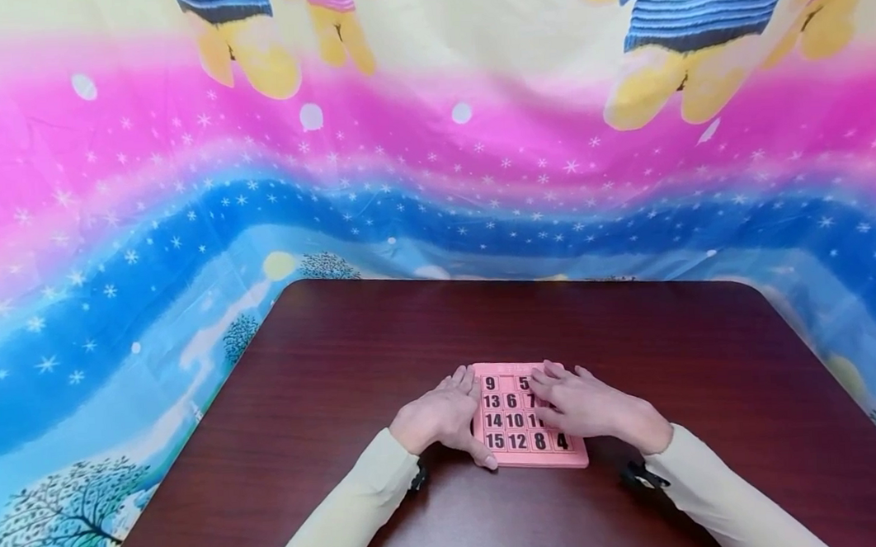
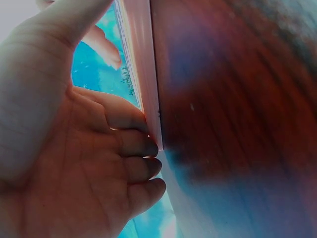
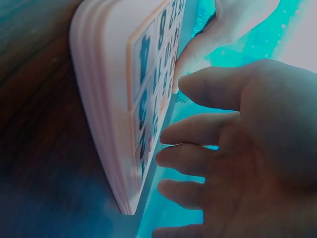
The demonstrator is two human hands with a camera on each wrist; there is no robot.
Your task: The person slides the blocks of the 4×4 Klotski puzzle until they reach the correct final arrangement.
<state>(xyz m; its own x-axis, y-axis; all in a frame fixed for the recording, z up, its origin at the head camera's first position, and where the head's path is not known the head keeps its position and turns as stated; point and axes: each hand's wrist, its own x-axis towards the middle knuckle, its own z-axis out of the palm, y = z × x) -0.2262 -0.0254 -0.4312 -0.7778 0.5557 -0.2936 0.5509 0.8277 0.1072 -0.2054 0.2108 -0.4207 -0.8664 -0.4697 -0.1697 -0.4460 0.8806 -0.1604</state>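
Observation:
A pink sliding number puzzle (image 1: 516, 430) lies flat on the table, its square tiles printed with black numbers. In the head view its far row shows a gap between 9 and 5. My left hand (image 1: 442, 412) rests along the puzzle's left side, thumb by the near left corner. Seen from the left wrist, fingertips (image 2: 152, 146) touch the side edge of the puzzle (image 2: 140, 54). My right hand (image 1: 592, 402) is over the right part with fingers extended, hiding several tiles. The right wrist view shows those fingers (image 3: 185, 158) loosely spread above the tile face (image 3: 143, 64).
The dark reddish-brown table (image 1: 382, 334) has rounded far corners. Behind it hangs a patterned cloth (image 1: 432, 158) with bears, snowflakes and trees. A dark wrist strap piece (image 1: 645, 476) sits below the right wrist.

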